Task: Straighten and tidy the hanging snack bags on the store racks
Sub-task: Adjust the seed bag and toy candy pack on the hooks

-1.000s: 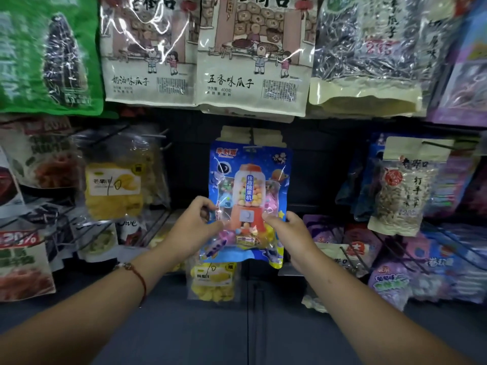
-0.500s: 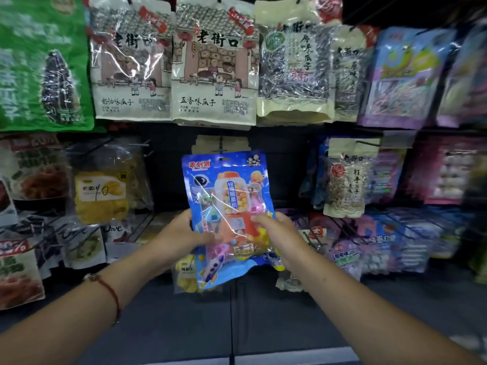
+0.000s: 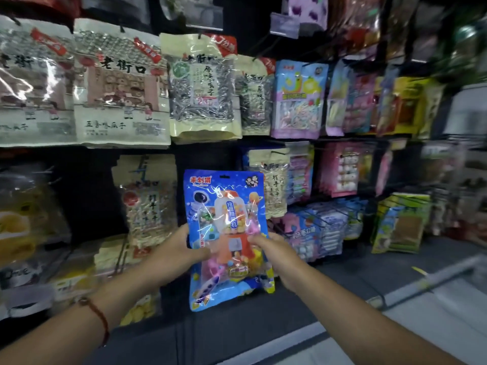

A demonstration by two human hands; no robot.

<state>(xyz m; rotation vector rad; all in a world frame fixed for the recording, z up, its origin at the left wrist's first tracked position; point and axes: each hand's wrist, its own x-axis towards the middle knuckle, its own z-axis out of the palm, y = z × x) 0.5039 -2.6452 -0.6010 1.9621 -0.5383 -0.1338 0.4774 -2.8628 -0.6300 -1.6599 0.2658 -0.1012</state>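
A blue candy bag [image 3: 226, 206] printed with a gumball machine is held upright in front of the rack, off any hook. My left hand [image 3: 179, 248] grips its left edge and my right hand [image 3: 274, 254] pinches its right side, thumb on the front. Behind it hang beige seed bags [image 3: 147, 196] on the left and another beige seed bag [image 3: 274, 180] on the right. Blue bags of the same colour [image 3: 326, 222] lie on the lower hooks to the right.
Large beige seed bags [image 3: 121, 83] and a clear sunflower-seed bag [image 3: 203, 88] hang on the top row. Pastel candy bags [image 3: 300, 96] and pink bags [image 3: 342, 167] fill the right racks. A green bag [image 3: 400, 222] stands low at right. A grey base ledge [image 3: 290, 325] runs below.
The blue candy bag has come off its hook and moved right with both hands. The view has swung to the right along the rack.
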